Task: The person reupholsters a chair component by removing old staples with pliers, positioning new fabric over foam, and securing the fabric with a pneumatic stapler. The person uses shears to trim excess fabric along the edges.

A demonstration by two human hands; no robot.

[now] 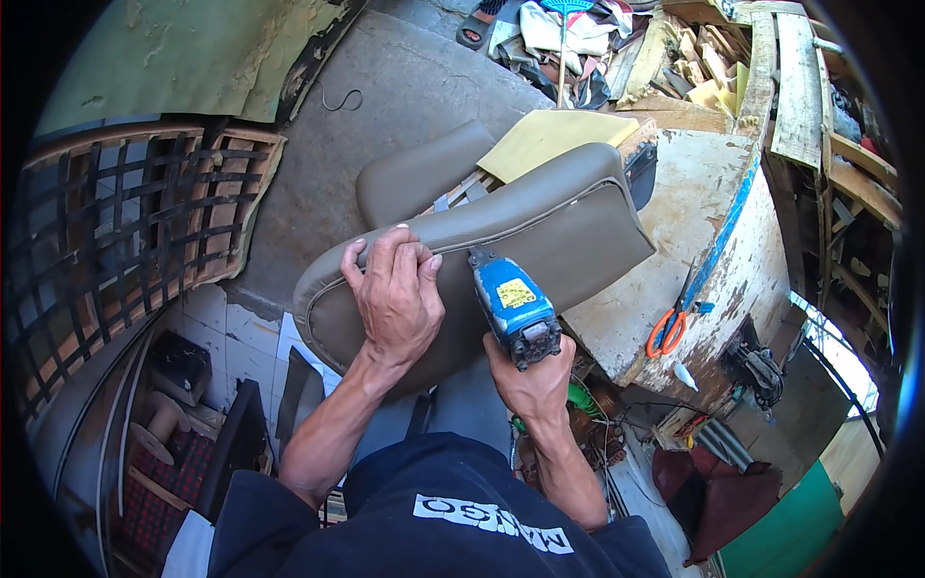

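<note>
A chair arm in smooth grey-brown upholstery lies tilted across the middle, with a piped seam along its outer panel. My left hand is closed on its upper edge, fingers bent and tips pressing the cover at the seam. Wrapped around the handle of a blue staple gun is my right hand. The gun's nose meets the seam just right of my left fingers. Behind it shows a second padded arm, and a yellow foam sheet lies over the chair frame.
At right, orange-handled scissors and a small white bottle lie on a worn workbench. A frame with black webbing stands at left. Wood scraps and a fabric heap fill the far right. A person's sandaled foot shows at the top.
</note>
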